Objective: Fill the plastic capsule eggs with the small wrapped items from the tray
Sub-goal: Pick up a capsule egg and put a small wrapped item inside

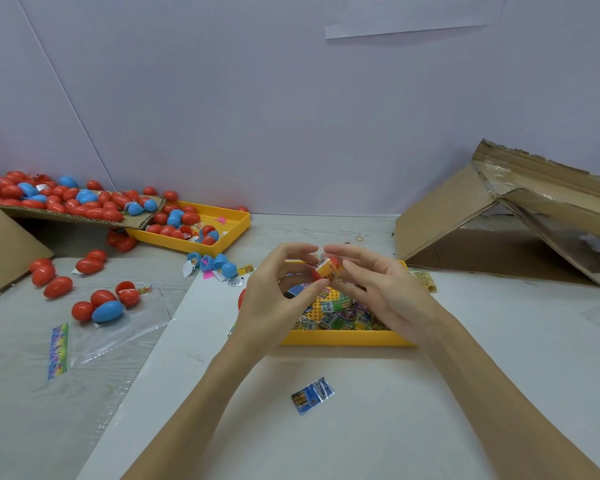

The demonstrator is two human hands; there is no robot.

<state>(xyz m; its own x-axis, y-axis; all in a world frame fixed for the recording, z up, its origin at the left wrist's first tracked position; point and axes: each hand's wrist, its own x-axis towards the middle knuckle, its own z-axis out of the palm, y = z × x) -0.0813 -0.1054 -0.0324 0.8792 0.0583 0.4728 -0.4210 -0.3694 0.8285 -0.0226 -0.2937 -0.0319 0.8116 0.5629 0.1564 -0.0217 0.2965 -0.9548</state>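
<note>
A torn brown cardboard box [499, 216] lies at the worktop's [430, 393] far right edge, a clear plastic bag [118, 327] near its left edge.

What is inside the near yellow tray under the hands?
The near yellow tray holds a pile of small wrapped items in green, blue and yellow. The left hand and right hand cover its far half.

Both hands' fingers [317, 284] curled, pinching
</note>
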